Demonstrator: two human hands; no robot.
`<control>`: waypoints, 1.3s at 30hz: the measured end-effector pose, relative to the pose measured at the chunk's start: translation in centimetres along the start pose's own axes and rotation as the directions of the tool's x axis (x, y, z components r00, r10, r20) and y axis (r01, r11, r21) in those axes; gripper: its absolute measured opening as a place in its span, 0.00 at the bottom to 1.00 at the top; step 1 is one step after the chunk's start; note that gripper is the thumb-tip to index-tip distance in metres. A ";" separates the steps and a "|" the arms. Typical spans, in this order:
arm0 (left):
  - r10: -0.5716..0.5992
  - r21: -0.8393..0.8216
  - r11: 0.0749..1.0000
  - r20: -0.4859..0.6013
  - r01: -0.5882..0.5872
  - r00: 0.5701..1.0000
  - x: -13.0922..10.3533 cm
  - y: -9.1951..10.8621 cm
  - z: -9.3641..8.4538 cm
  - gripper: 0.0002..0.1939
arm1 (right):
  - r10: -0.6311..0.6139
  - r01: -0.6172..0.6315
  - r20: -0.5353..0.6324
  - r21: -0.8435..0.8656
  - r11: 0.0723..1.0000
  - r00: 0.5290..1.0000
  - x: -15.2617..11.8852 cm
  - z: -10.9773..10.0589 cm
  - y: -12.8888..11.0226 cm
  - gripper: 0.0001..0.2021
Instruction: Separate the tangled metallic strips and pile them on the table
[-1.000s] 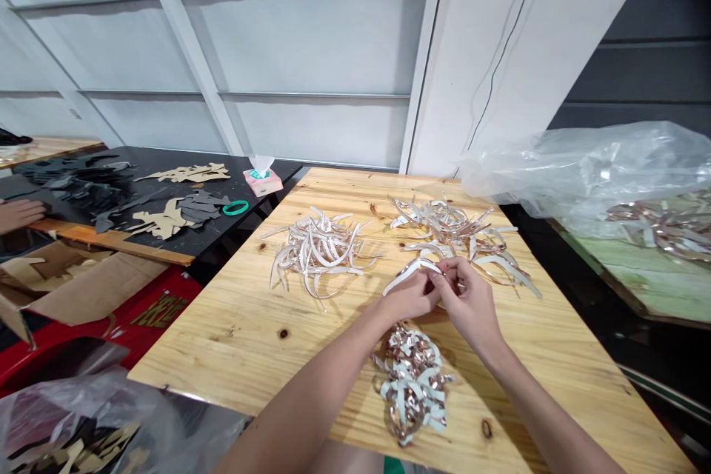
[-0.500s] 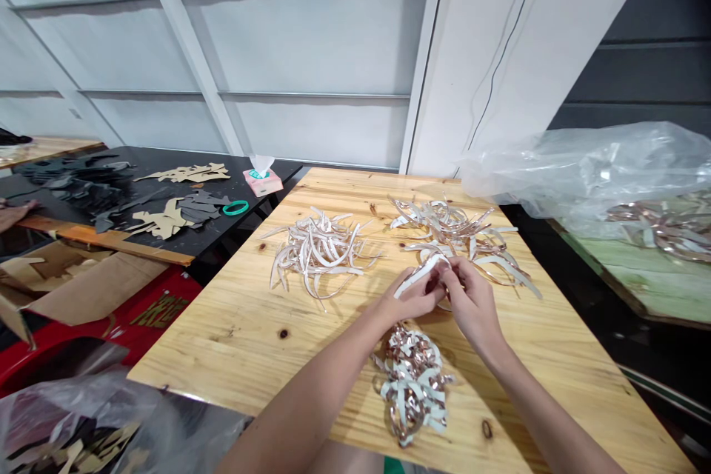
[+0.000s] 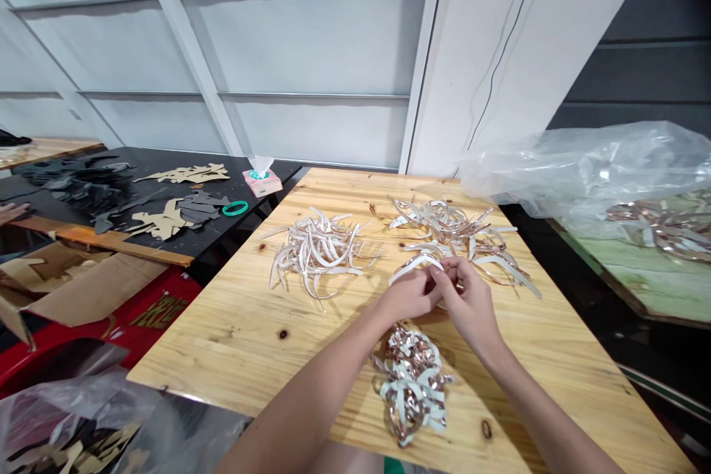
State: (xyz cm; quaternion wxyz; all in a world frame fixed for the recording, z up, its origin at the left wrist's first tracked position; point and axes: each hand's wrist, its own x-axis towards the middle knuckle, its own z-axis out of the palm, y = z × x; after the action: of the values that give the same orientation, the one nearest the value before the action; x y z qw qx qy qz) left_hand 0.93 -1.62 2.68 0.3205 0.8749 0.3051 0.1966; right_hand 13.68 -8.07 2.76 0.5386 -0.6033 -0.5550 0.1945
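My left hand and my right hand meet over the wooden table, their fingers closed together on a curved strip, white with a shiny rose-gold edge. The strip arches out above my left hand; its other end is hidden by my fingers. Just beyond lies a loose pile of rose-gold and white strips. To the left sits a second pile of thin, mostly white strips. Below my wrists, between my forearms, is a heap of crumpled shiny scraps.
The wooden table fills the middle. On a black table at left are dark and tan cut pieces, a tissue box and a green tape ring. A person's hand shows at far left. Plastic sheeting covers more strips at right.
The strip has turned and shifted between my fingers, now arching above my left hand. My left hand has rolled slightly, its back more upward. The other person's hand at far left has moved a little.
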 end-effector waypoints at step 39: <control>0.021 0.006 1.000 0.009 -0.021 1.000 -0.1 0.2 -0.2 0.19 | 0.004 -0.004 0.018 -0.006 1.000 1.000 -0.1 0.1 -0.2 0.14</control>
State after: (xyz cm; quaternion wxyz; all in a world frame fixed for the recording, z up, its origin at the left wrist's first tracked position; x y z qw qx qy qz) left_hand 0.88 -1.71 2.94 0.3173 0.8798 0.2953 0.1952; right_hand 13.47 -8.14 2.85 0.5313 -0.6043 -0.5592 0.1996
